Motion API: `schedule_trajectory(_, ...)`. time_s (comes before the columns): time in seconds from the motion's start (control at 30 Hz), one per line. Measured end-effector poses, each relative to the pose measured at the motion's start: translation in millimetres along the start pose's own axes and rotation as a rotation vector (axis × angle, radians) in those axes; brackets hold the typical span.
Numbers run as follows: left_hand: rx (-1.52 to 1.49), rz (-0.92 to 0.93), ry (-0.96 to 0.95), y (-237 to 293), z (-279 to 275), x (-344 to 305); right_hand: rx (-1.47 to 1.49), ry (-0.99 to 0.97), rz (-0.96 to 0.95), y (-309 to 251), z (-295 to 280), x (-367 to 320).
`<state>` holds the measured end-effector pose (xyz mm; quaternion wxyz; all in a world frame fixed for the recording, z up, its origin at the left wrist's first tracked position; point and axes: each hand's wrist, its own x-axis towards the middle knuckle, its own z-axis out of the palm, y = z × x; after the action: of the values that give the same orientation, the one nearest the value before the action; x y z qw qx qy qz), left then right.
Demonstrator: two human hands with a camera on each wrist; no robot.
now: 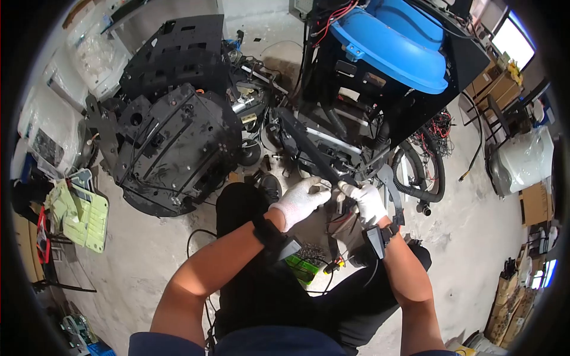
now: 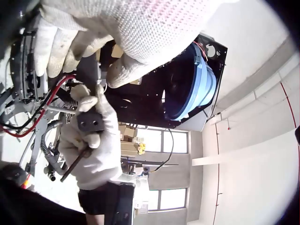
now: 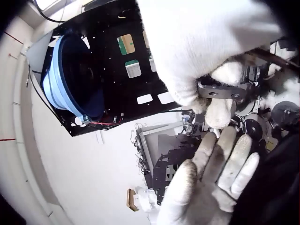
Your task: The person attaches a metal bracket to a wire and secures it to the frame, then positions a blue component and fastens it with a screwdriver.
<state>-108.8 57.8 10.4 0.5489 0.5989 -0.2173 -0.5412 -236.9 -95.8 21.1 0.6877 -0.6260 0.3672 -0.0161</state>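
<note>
My gloved right hand [image 1: 369,204] grips the near end of a long black metal bar [image 1: 312,151], which slants away over the frame parts. In the left wrist view, that bar end [image 2: 90,123] shows two small holes, and the right thumb and fingers wrap round it. A thin dark rod [image 2: 74,165] sticks out below the same hand's fingers. My gloved left hand [image 1: 300,203] is just left of the bar end, and the right wrist view shows its palm [image 3: 213,199] with fingers spread and nothing in them.
A large black machine base [image 1: 178,148] stands at left. Ahead at right is a black housing with a blue tub [image 1: 392,47]. Black corrugated hose [image 1: 439,178] lies on the floor at right. Between my legs sits a green tray [image 1: 303,271] of small metal parts, with cables around.
</note>
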Motion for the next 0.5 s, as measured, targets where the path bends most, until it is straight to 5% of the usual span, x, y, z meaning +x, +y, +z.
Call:
schedule_trajectory(0.17,0.144,0.094,0.065,-7.4,-0.6,-0.5,0.038,0.066,-0.003,-20.4,9.8,3.7)
schedule_trajectory(0.27,-0.045,0.080,-0.011,6.1,-1.4,-1.9,0.200,0.099,-0.107,-30.7,27.0,7.8)
schedule_trajectory(0.4,-0.110,0.213,0.009,37.9,-3.0,-4.6,-0.304,0.217,-0.422,-39.8,32.2,6.2)
schedule_trajectory(0.5,-0.188,0.282,0.085,60.8,-3.6,-8.5,-0.442,0.357,-0.438,-64.8,57.3,-10.1)
